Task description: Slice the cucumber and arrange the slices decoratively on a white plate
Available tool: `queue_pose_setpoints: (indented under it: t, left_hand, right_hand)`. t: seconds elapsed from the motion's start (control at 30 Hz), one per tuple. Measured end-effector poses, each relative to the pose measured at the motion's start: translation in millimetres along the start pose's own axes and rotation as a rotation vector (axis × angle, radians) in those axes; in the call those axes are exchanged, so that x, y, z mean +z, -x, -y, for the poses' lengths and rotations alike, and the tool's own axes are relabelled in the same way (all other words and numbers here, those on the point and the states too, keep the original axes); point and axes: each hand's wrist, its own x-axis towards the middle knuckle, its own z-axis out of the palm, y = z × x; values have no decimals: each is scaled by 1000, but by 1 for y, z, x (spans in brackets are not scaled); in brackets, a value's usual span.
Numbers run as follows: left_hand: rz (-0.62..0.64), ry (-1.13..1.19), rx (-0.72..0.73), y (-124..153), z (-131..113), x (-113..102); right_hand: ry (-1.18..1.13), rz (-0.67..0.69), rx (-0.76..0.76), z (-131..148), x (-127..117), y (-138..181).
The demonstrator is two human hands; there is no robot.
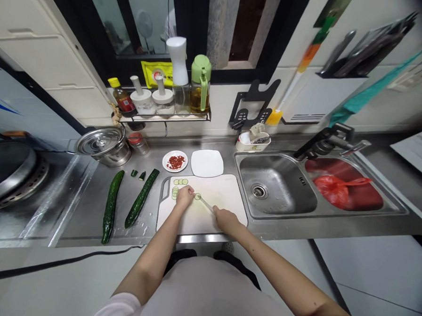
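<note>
My right hand (226,220) is wrapped around the handle of a knife (207,205), whose narrow blade points up and left over the white cutting board (219,188). The blade's tip meets a round cucumber slice (198,196) lying on the board. Just left of that slice is my left hand (185,196), fingers curled together; whatever they pinch is too small to make out. More thin cucumber slices (180,181) lie in a row near the board's upper left, and an overlapping stack of slices (175,193) sits beside my left hand.
Two whole cucumbers (112,205) (142,198) and small cut ends (142,175) lie left of the board. Behind it stand a plate of chopped red pieces (176,161) and a white square plate (207,163). A double sink (279,185) is at right, a lidded pot (104,144) at left.
</note>
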Motion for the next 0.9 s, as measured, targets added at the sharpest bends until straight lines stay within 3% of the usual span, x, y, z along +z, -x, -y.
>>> queue_pose_setpoints:
  t: [0.63,0.77,0.9]
  left_hand:
    - [-14,-6,20,1,1,2]
    - [-18,13,33,3,2,2]
    - [-18,32,53,5,2,3]
  right_hand:
    - [-37,43,2,-16,6,14]
    - [-110,-24,-26,-28,12,13]
    - [-216,-165,95,-41,7,5]
